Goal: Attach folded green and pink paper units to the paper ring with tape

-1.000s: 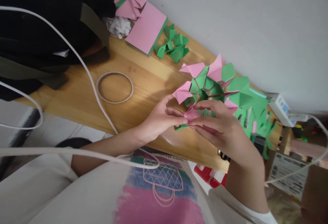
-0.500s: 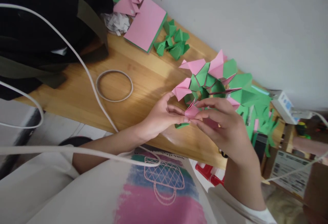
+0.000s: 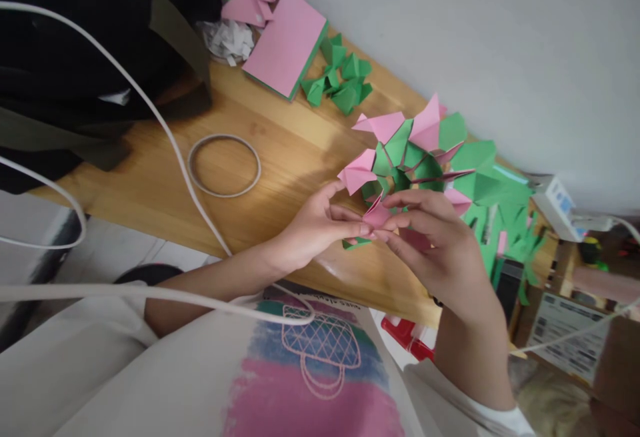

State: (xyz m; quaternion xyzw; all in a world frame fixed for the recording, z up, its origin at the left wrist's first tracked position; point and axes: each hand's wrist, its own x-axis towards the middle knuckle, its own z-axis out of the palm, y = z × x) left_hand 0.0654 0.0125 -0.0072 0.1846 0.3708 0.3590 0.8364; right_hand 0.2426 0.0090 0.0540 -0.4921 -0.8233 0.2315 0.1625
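Between my two hands is a pink folded paper petal (image 3: 377, 214), part of a ring of green and pink origami (image 3: 400, 147). My left hand (image 3: 325, 223) pinches the petal's lower left edge between thumb and fingers. From the other side, my right hand (image 3: 435, 237) grips the same petal with thumb and fingertips, hiding part of the ring behind it. Several pink petals point outward around the green middle. A small green paper tip (image 3: 356, 243) shows just below my left fingers.
Beyond the ring lie folded green pieces (image 3: 337, 77), a pink paper stack (image 3: 287, 43) and crumpled white scraps (image 3: 230, 42). A coiled cable loop (image 3: 225, 165) rests left. A black bag (image 3: 100, 57) covers the far left; a white power strip (image 3: 555, 207) stands right. White cords cross in front.
Both hands keep their pinch on the pink petal with hardly any movement. The view has shifted very slightly.
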